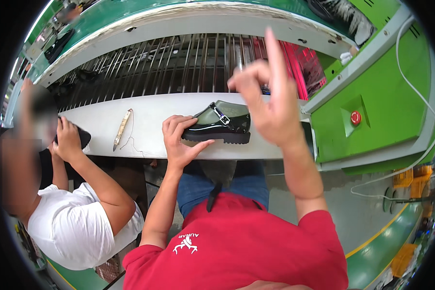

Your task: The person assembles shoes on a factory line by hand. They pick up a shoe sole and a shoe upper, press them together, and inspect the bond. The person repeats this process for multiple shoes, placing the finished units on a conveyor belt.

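- Touching the black shoe [218, 126] at its toe: your left hand [179, 149], thumb spread; cannot tell whether it grips.
- Shoe on the counter [152, 108], sole toward you.
- Right hand [274, 111] raised near the heel, blurred, one finger extended; hands apart.

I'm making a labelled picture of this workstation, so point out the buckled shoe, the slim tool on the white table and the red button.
Buckled shoe [213, 126]: head view, on its glossy black upper.
Slim tool [123, 129]: head view, mid-length.
Red button [355, 118]: head view, on its cap.
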Tool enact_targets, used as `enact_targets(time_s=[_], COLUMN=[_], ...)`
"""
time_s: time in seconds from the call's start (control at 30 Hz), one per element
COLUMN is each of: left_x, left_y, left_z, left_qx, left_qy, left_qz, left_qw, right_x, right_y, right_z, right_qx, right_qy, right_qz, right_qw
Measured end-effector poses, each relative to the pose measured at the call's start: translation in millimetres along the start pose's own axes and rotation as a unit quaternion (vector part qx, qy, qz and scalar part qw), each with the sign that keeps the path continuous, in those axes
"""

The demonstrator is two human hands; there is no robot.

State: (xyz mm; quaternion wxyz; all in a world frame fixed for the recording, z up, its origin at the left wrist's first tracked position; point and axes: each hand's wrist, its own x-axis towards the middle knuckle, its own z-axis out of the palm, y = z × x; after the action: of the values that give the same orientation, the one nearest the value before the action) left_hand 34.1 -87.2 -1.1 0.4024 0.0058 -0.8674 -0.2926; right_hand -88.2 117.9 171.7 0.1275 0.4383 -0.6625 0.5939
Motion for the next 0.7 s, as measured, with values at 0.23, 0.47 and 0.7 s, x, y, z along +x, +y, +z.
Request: enact_targets(time_s=[0.23, 0.47, 0.7], left_x=[-10, -3, 18], left_y=[2, 4, -11], left_z=[1, 0, 11], left_qx=[0.007, 0.003, 0.033], left_qy=[0.017, 0.012, -0.007], left_qz=[-0.010, -0.013, -0.049], left_qw=[1.000, 1.000, 0.998], right_x=[55, 36, -27], right_y=[-22, 11, -25], right_z=[-4, 0, 29], right_qx=[0.018, 0.150, 0.719], right_qy=[-0.052, -0.056, -0.013], right_qz=[0.023, 0.136, 0.299], right_qw=[0.998, 0.978, 0.627])
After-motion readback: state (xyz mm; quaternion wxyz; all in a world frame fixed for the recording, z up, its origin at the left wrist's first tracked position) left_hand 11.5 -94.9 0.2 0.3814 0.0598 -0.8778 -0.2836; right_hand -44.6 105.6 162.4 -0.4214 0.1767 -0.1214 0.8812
